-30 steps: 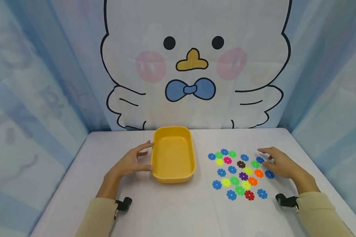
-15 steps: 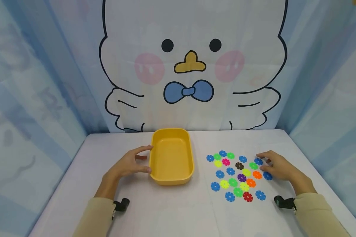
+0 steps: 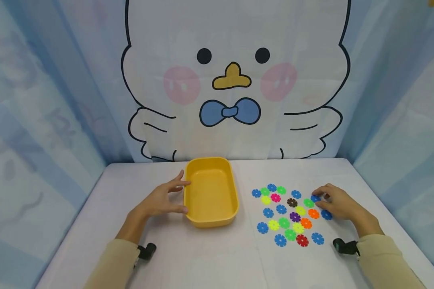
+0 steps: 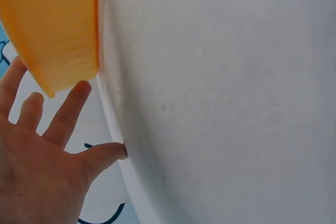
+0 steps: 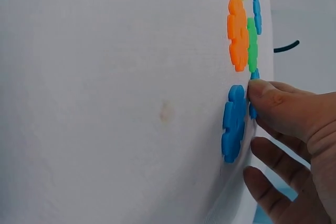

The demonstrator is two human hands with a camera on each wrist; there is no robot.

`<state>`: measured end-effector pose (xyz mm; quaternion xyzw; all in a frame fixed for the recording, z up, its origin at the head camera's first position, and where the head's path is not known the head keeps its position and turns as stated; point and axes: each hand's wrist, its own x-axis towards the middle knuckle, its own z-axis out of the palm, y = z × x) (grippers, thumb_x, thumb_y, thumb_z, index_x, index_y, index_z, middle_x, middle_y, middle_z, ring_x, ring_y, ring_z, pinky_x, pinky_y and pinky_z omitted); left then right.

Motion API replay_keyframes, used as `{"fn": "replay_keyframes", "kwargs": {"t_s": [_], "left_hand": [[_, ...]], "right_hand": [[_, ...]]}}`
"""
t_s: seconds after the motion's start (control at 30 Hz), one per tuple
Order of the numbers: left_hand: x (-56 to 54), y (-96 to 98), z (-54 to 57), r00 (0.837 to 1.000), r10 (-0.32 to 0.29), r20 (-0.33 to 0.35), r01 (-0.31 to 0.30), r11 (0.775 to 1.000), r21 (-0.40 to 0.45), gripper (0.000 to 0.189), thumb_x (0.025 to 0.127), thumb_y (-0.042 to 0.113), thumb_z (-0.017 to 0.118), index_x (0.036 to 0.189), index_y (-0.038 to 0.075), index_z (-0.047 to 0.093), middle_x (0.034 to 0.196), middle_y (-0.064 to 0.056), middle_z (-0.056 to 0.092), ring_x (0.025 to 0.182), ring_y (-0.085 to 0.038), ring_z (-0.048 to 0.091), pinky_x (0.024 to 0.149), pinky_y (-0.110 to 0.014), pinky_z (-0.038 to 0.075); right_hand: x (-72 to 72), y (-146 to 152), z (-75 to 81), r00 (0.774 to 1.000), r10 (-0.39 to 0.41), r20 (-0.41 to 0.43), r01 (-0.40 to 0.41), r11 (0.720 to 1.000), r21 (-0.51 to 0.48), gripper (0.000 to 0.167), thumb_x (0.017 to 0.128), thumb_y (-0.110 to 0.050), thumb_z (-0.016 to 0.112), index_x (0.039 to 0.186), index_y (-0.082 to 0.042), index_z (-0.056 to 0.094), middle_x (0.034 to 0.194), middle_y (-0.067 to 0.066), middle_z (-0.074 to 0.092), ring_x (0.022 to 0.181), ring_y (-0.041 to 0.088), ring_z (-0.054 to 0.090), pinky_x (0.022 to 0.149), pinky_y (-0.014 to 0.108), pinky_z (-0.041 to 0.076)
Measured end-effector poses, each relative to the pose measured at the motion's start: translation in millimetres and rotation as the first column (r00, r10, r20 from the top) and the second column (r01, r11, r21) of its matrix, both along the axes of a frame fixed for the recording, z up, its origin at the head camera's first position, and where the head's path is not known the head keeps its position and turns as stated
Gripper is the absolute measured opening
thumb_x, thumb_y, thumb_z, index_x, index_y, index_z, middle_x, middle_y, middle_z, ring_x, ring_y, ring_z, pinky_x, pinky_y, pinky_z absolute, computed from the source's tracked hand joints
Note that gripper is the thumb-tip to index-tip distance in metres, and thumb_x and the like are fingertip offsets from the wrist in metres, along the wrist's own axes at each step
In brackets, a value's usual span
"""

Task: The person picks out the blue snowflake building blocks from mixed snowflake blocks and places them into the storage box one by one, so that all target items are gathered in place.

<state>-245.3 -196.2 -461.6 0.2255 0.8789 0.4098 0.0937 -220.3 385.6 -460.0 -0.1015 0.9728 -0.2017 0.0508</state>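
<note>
A yellow tray (image 3: 211, 192) lies on the left of the table's middle. My left hand (image 3: 161, 198) is at its left side, fingers spread, with fingertips and thumb touching the rim; the left wrist view has the fingers (image 4: 65, 114) straight beside the tray wall (image 4: 58, 30). At the right, my right hand (image 3: 338, 204) pinches a blue notched plastic disc (image 3: 315, 198) at the far right of the spread discs. In the right wrist view the thumb (image 5: 270, 100) covers much of that disc, while another blue disc (image 5: 233, 124) lies flat just nearer.
Several notched discs in blue, green, yellow, orange and other colours are spread flat left of my right hand, among them a purple disc (image 3: 294, 217) and a red disc (image 3: 302, 240). A printed cloth (image 3: 235, 132) hangs behind the white table (image 3: 209, 261).
My right thumb and fingers have come down and closed on the blue disc. The left fingers shifted at the rim, and the tray moved slightly right. The head view tilted a little.
</note>
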Motion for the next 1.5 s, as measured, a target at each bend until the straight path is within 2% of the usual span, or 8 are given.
{"fn": "replay_keyframes", "kwargs": {"t_s": [0.2, 0.37, 0.53, 0.77, 1.0, 1.23, 1.33, 1.5], "left_hand": [[0.1, 2.9, 1.6, 1.0, -0.012, 0.014, 0.012, 1.0, -0.024, 0.093, 0.07, 0.053, 0.092, 0.15, 0.026, 0.053, 0.172, 0.0, 0.016, 0.135, -0.034, 0.057, 0.115, -0.065, 0.036], [-0.4, 4.4, 3.7, 1.0, 0.012, 0.026, -0.01, 0.998, -0.059, 0.092, 0.066, 0.054, 0.094, 0.145, 0.028, 0.055, 0.173, 0.008, 0.011, 0.139, -0.032, 0.054, 0.117, -0.067, 0.032], [-3.2, 5.0, 3.9, 0.999, -0.009, 0.033, 0.011, 0.998, -0.061, 0.09, 0.067, 0.052, 0.094, 0.143, 0.027, 0.055, 0.173, 0.006, 0.012, 0.134, -0.031, 0.058, 0.115, -0.062, 0.039], [-5.5, 5.5, 2.0, 0.999, 0.003, 0.043, 0.001, 0.997, -0.083, 0.091, 0.066, 0.057, 0.093, 0.144, 0.032, 0.053, 0.172, 0.011, 0.011, 0.128, -0.025, 0.063, 0.112, -0.057, 0.046], [-5.7, 3.1, 1.5, 0.999, -0.003, 0.043, 0.006, 0.998, -0.069, 0.09, 0.067, 0.052, 0.094, 0.144, 0.029, 0.054, 0.172, 0.013, 0.011, 0.124, -0.024, 0.065, 0.111, -0.058, 0.046], [-5.6, 2.7, 3.2, 0.998, 0.005, 0.062, 0.0, 0.997, -0.081, 0.095, 0.067, 0.054, 0.094, 0.148, 0.032, 0.05, 0.172, 0.017, 0.008, 0.125, -0.023, 0.064, 0.11, -0.057, 0.047], [-5.4, 3.2, 3.9, 0.998, 0.008, 0.066, -0.002, 0.996, -0.087, 0.096, 0.067, 0.054, 0.094, 0.149, 0.032, 0.049, 0.172, 0.018, 0.007, 0.125, -0.024, 0.064, 0.11, -0.058, 0.047], [-4.4, 4.7, 4.4, 0.996, 0.022, 0.084, -0.013, 0.995, -0.101, 0.095, 0.067, 0.058, 0.092, 0.149, 0.034, 0.048, 0.171, 0.02, 0.007, 0.126, -0.023, 0.063, 0.109, -0.058, 0.048]], "right_hand": [[-1.3, -1, -2.9, 1.0, -0.016, 0.01, 0.016, 1.0, -0.014, 0.03, 0.093, -0.011, 0.075, 0.118, 0.001, 0.065, 0.111, 0.018, 0.064, 0.1, 0.036, 0.058, 0.092, 0.06, 0.054], [-1.7, -1, -2.8, 0.999, -0.032, 0.009, 0.032, 0.999, -0.016, 0.03, 0.092, -0.012, 0.076, 0.117, -0.002, 0.061, 0.108, 0.016, 0.064, 0.097, 0.033, 0.058, 0.089, 0.056, 0.057], [0.8, 1, -0.3, 0.999, -0.032, 0.028, 0.032, 0.999, -0.001, 0.036, 0.094, -0.017, 0.075, 0.125, -0.005, 0.062, 0.102, 0.013, 0.061, 0.092, 0.03, 0.055, 0.083, 0.049, 0.055], [3.9, 3, 2.9, 0.999, -0.013, 0.044, 0.012, 1.0, 0.01, 0.04, 0.093, -0.021, 0.077, 0.129, -0.005, 0.066, 0.106, 0.014, 0.061, 0.095, 0.03, 0.054, 0.086, 0.051, 0.055], [3.0, 3, 3.3, 1.0, -0.016, 0.019, 0.016, 1.0, 0.017, 0.04, 0.094, -0.023, 0.075, 0.126, 0.001, 0.067, 0.115, 0.023, 0.065, 0.098, 0.034, 0.058, 0.094, 0.063, 0.053], [1.8, -2, 7.4, 0.999, -0.033, -0.028, 0.033, 0.999, 0.002, 0.046, 0.095, -0.032, 0.074, 0.125, 0.002, 0.066, 0.105, 0.014, 0.065, 0.094, 0.03, 0.057, 0.087, 0.054, 0.056], [0.7, -6, 10.5, 0.998, -0.029, -0.058, 0.029, 1.0, -0.004, 0.048, 0.096, -0.037, 0.074, 0.125, 0.0, 0.067, 0.11, 0.016, 0.065, 0.098, 0.033, 0.059, 0.086, 0.054, 0.057], [-3.3, -14, 13.9, 0.997, -0.026, -0.074, 0.025, 1.0, -0.016, 0.048, 0.096, -0.043, 0.071, 0.125, -0.005, 0.068, 0.128, 0.024, 0.058, 0.113, 0.046, 0.056, 0.092, 0.067, 0.053]]}}
